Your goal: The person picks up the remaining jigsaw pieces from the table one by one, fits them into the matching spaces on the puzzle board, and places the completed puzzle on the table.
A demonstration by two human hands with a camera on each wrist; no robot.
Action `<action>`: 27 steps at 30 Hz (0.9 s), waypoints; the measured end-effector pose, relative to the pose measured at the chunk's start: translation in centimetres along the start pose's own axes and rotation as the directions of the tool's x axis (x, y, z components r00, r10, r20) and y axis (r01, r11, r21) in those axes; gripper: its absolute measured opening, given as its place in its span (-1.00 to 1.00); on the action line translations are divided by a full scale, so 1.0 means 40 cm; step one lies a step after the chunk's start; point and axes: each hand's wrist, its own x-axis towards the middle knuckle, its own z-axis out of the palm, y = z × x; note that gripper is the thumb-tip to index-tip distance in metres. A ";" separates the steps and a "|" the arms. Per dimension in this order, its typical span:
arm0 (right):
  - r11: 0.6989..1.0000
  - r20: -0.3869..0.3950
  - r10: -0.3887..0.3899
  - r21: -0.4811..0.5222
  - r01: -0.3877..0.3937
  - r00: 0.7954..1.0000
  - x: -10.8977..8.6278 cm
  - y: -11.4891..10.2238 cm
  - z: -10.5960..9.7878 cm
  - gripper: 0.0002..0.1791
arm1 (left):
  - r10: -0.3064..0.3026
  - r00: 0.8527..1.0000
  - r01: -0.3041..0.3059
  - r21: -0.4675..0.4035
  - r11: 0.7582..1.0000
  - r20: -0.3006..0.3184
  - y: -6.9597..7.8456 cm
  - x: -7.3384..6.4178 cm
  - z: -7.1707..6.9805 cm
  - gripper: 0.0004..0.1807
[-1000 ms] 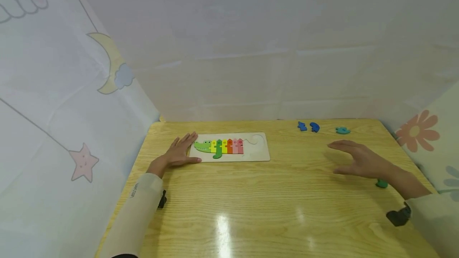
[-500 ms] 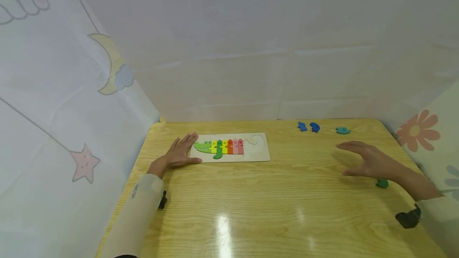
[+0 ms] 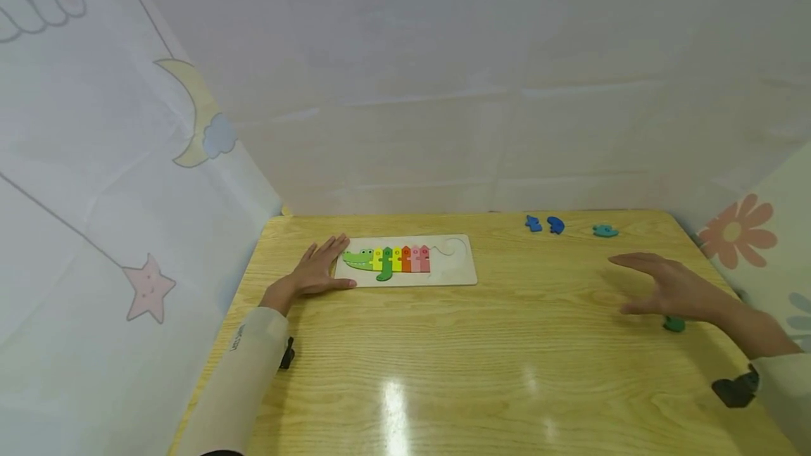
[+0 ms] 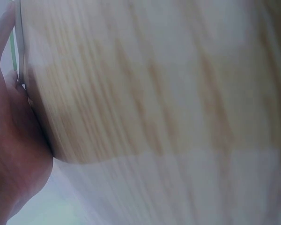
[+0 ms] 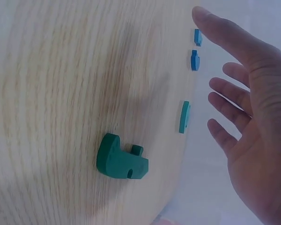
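A pale wooden puzzle board (image 3: 453,269) lies at the table's far left, with a crocodile's green head (image 3: 359,260) and yellow, green, orange and pink body pieces set in it. At its right end a tail-shaped outline shows bare wood. My left hand (image 3: 315,269) rests at the board's left end, fingers spread, thumb along the near edge. My right hand (image 3: 674,290) hovers over the right side of the table, fingers apart and holding nothing. Below it lies a dark green puzzle piece (image 5: 121,158), partly covered by the hand in the head view.
Two blue puzzle pieces (image 3: 555,224) and a teal piece (image 3: 605,231) lie along the table's back edge at the right. A white printed sheet wall (image 3: 405,125) rises right behind the wooden table (image 3: 443,357).
My right hand has drawn back to the right, nearer the dark green piece, with its fingers still apart. The left hand and the board have stayed in place.
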 end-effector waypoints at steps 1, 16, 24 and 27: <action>1.000 0.004 0.002 0.001 -0.002 1.000 -0.002 0.003 -0.002 0.07 | -0.005 1.000 0.005 0.001 1.000 0.002 0.004 -0.001 -0.002 0.29; 0.997 0.067 0.072 0.021 -0.074 0.995 -0.049 0.041 -0.017 0.16 | -0.001 1.000 0.001 0.003 1.000 0.002 0.019 -0.006 -0.012 0.24; 0.996 0.031 0.076 0.053 -0.078 0.997 -0.080 0.073 -0.006 0.16 | -0.021 1.000 0.021 0.024 0.999 0.003 0.025 -0.005 -0.017 0.23; 0.994 0.028 0.082 0.068 -0.084 0.996 -0.091 0.081 -0.006 0.15 | -0.016 1.000 0.016 0.016 1.000 0.002 0.022 -0.005 -0.014 0.25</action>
